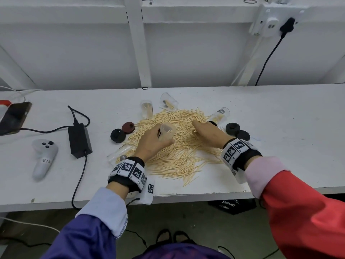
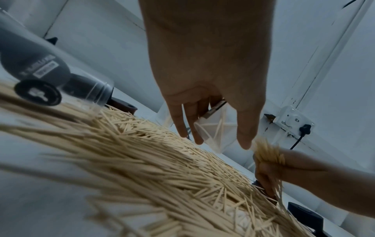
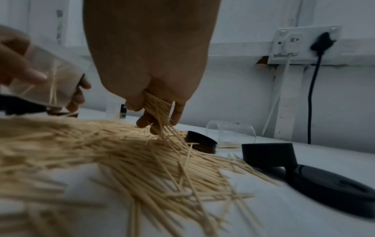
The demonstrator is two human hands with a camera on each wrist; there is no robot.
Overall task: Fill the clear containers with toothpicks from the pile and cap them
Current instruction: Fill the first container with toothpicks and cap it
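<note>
The left hand (image 1: 151,142) grips a clear container (image 1: 166,131) holding few toothpicks. The right hand (image 1: 209,132) clutches a bundle of toothpicks (image 3: 157,105) above the pale pile (image 1: 177,146).

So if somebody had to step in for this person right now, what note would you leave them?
Left hand holds a clear container with only a few toothpicks inside.
Right hand grips a bunch of toothpicks lifted off the pile.
One container stands part-filled; three more lie tipped at the pile's edges.
Caps sit loose either side.
Done: no container capped.
Left: fill every container and cap them.
</note>
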